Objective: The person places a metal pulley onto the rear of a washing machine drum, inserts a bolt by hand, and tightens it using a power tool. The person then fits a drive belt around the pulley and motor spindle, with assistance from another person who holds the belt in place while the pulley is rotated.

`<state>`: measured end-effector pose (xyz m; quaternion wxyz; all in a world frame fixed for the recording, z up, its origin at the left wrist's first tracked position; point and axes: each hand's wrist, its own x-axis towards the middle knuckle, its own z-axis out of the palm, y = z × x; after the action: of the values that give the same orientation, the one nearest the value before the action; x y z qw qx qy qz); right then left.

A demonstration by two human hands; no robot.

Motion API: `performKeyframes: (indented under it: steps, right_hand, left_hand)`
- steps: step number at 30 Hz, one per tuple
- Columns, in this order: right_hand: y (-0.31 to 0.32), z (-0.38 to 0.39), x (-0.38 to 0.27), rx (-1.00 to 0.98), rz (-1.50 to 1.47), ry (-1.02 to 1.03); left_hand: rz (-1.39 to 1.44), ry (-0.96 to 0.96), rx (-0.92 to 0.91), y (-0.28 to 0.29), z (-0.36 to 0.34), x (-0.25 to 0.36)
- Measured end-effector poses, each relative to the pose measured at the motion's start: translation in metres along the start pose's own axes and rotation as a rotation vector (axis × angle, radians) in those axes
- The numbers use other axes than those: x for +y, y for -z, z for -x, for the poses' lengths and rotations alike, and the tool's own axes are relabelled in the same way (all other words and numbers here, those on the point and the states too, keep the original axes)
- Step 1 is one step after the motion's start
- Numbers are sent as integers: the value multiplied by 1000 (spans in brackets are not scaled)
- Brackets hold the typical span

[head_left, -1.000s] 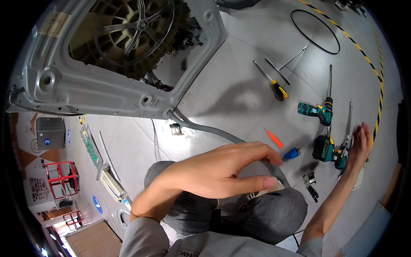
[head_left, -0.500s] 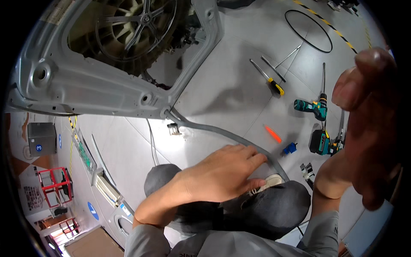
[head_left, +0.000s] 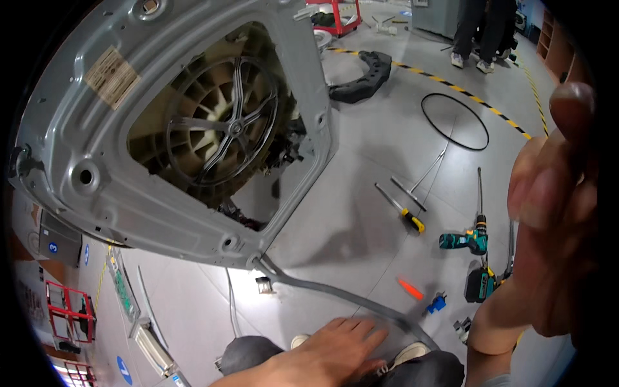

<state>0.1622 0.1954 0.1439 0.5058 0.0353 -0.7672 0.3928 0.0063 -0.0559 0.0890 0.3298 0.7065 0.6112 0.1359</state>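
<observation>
The left hand (head_left: 335,351) hangs palm down over the knees, fingers loosely spread and slightly bent, with nothing visible in its hold. The right hand (head_left: 554,213) is raised close to the camera at the right, dark and blurred, its fingers partly curled; whether it grips anything cannot be told. Beyond the left hand runs a grey hose (head_left: 348,293), leading up to the open grey appliance housing (head_left: 58,138) on the left, where a spoked pulley (head_left: 236,126) shows. Reaching in there would, I judge, call for fingers kept off the cut metal edge and feet clear of the hose. Near the right forearm lie a blue piece (head_left: 436,303) and an orange pointed piece (head_left: 410,289); a green drill (head_left: 464,243) and a yellow-handled screwdriver (head_left: 412,221) lie farther off. The tiled floor (head_left: 322,251) carries a black belt (head_left: 477,149) behind them, then striped tape (head_left: 451,85); at the far right stands another person in dark trousers (head_left: 461,35).
</observation>
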Motion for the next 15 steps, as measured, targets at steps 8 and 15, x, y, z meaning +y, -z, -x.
performKeyframes:
  steps: [8, 15]
  right_hand:
    - [-47, 10, -6, -28, -28, -181]
    - [-81, 108, 124, -466, -59, -913]
  left_hand:
    - [42, -65, 48, 0, -6, -13]
    - [61, 123, -101, -2, -9, -14]
